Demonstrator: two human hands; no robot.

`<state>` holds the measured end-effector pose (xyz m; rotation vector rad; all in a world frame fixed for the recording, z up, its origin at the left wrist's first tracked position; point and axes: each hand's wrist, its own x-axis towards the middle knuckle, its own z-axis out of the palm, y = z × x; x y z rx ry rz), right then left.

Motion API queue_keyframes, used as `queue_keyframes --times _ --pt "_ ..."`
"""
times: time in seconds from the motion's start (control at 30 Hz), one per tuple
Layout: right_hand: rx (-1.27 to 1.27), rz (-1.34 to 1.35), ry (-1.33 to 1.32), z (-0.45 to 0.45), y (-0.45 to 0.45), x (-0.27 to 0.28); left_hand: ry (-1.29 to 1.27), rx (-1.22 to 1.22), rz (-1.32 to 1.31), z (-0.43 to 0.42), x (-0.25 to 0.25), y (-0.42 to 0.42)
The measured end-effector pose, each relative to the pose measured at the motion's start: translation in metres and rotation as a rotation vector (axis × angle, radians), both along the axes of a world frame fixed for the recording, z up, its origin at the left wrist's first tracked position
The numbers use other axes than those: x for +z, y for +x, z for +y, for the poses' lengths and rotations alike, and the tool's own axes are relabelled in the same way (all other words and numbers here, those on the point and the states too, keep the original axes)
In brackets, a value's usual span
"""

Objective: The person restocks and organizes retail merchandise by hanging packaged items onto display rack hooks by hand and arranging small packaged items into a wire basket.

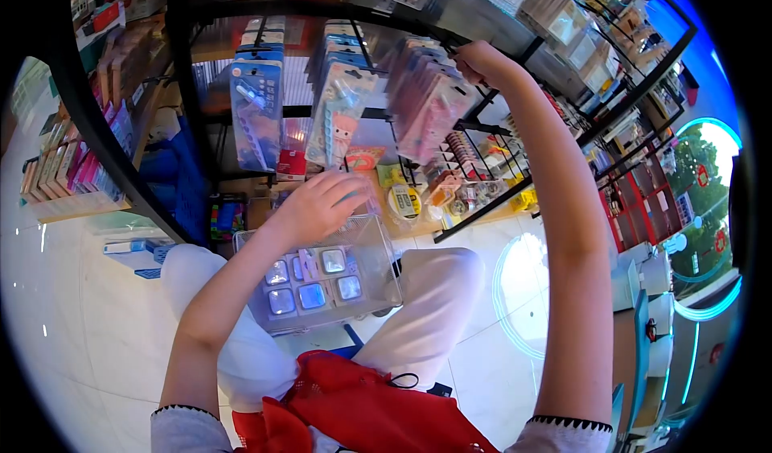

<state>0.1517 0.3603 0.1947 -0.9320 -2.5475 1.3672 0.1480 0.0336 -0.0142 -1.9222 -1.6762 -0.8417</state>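
Note:
My right hand (485,63) is raised at the rack, its fingers closed round the end of a dark hook; packs with pink items (441,111) hang beside it, partly blurred. My left hand (326,203) is above the back edge of a clear plastic bin (374,292), fingers bent; whether it holds anything is hidden. Small square cases (312,295) lie in the bin between my knees. Just behind my left hand hang packs with a pink character (342,123), and blue packs (257,111) hang farther left.
Black shelf posts (104,147) stand at the left, beside stacked books (72,163). Round yellow-labelled packs (404,201) and other goods fill the lower shelf. A slanting black rail (486,209) runs under my right arm. Red shelving (643,203) stands at the right.

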Motion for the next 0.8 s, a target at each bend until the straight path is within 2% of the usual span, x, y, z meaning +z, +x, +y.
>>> queue_keyframes --times 0.07,0.1,0.13,0.17,0.23,0.33,0.43,0.5,0.57,0.6,0.67,0.73,0.8 --pt "-0.042 0.011 -0.334 0.013 -0.007 0.007 0.007 -0.027 0.026 0.005 -0.006 0.0" --pt "-0.059 -0.044 -0.217 -0.002 -0.004 0.015 0.017 -0.039 0.02 0.004 -0.004 0.001" --pt "0.056 -0.123 0.06 0.003 -0.009 0.017 0.021 -0.048 0.013 0.002 -0.003 0.005" --pt "0.142 -0.314 0.579 -0.006 -0.018 0.015 0.02 -0.06 0.001 -0.002 -0.001 0.007" --pt "-0.034 -0.313 1.084 -0.059 -0.011 0.002 0.023 -0.037 0.019 -0.007 0.001 0.005" --pt "0.009 -0.36 1.19 -0.072 -0.008 0.001 0.022 0.001 0.044 -0.01 -0.002 -0.004" --pt "-0.016 -0.164 1.247 -0.106 -0.032 0.011 0.044 0.048 0.016 -0.015 0.0 -0.009" --pt "0.019 -0.021 0.895 -0.114 -0.072 0.006 0.05 0.068 0.0 -0.018 0.001 -0.013" --pt "0.093 -0.098 0.431 -0.154 -0.074 0.009 0.046 0.079 -0.001 -0.019 0.001 -0.017" --pt "0.207 -0.04 0.624 -0.147 -0.09 -0.007 0.04 0.082 -0.005 -0.02 0.001 -0.018" --pt "0.146 -0.046 0.521 -0.15 -0.102 -0.024 0.029 0.09 -0.016 -0.023 0.002 -0.02" --pt "0.344 -0.156 0.828 -0.137 -0.116 -0.028 0.046 0.085 -0.034 -0.024 -0.001 -0.025" --pt "0.355 -0.018 0.653 -0.118 -0.123 -0.032 0.047 0.083 -0.053 -0.024 -0.002 -0.027"
